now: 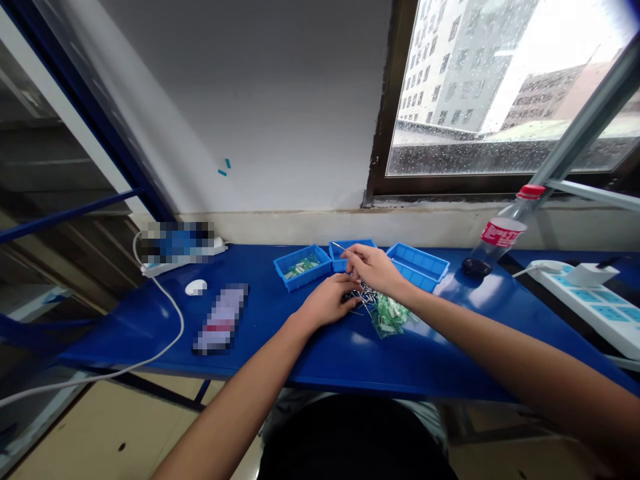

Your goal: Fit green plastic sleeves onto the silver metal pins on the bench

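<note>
Right hand [371, 264] pinches a thin rod [339, 246] at twelve o'clock of the metal pieces [369, 297]; left hand [327, 301], nine o'clock, fingers bent, touches them, grip not determinable. Green packets [390, 315]: four o'clock.

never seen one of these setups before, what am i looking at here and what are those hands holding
There is no machine here, just a person's two bare hands. The single picture comes from a camera worn on the head, looking forward and down, so the arms enter from the bottom and right.

The right hand pinches a thin metal piece, which points toward the middle of three blue trays. The left hand is at a pile of slim metal pieces; whether it grips any is hard to tell. Beside the pile lie green-and-clear packets.

All this is on a blue table. To the right stand a red-capped bottle and a white power strip; to the left is a pixelated item I cannot identify.
</note>
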Motion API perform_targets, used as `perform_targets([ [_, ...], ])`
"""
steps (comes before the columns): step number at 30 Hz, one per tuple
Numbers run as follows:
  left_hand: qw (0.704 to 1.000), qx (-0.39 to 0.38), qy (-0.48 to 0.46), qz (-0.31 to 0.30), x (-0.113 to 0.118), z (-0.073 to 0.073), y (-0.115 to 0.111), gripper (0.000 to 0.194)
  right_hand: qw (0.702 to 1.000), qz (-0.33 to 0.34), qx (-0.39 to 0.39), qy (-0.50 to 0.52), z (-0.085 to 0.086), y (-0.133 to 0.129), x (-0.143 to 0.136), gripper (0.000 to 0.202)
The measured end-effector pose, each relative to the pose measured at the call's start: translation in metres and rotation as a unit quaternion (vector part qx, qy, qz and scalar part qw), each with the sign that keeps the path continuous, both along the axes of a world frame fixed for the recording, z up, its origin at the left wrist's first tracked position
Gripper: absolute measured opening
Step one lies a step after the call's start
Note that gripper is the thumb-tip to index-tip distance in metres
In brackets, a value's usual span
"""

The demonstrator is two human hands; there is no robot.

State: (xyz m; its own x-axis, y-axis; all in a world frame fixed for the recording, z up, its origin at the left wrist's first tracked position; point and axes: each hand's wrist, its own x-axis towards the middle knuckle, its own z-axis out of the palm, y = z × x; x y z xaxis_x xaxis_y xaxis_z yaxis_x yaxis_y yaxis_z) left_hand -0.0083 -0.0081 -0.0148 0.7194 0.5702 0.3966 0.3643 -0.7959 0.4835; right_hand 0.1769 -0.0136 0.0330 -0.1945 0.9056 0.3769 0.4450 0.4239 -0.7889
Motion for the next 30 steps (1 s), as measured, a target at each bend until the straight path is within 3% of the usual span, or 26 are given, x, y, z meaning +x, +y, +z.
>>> perform_targets([
  [2, 1.000, -0.009, -0.011, 0.003, 0.000, 0.005, -0.003, 0.030, 0.996, -0.019, 0.037, -0.074, 0.009, 0.012, -0.015, 0.027],
  [6, 1.000, 0.004, -0.011, -0.017, 0.002, 0.014, -0.013, 0.038, 0.968, -0.026, 0.083, -0.236, 0.029, 0.026, -0.035, 0.050],
  [11, 0.995, 0.053, -0.011, -0.078, 0.013, 0.012, -0.027, 0.054, 0.967, -0.020, 0.119, -0.224, 0.045, 0.011, -0.021, 0.050],
  [13, 0.992, 0.059, 0.007, -0.109, 0.018, 0.008, -0.030, 0.052, 0.970, -0.013, 0.111, -0.217, 0.046, 0.000, -0.008, 0.051],
  [22, 0.993, 0.060, -0.008, -0.104, 0.026, 0.007, -0.029, 0.027, 0.974, -0.053, 0.116, -0.189, 0.018, -0.032, 0.049, 0.050],
  [27, 0.992, 0.036, -0.041, -0.114, 0.024, 0.010, -0.029, 0.024, 0.976, -0.041, 0.128, -0.174, 0.000, -0.038, 0.068, 0.043],
  [30, 0.992, 0.020, -0.092, -0.085, 0.022, 0.015, -0.029, 0.024, 0.978, -0.034, 0.132, -0.161, -0.007, -0.039, 0.075, 0.037],
])
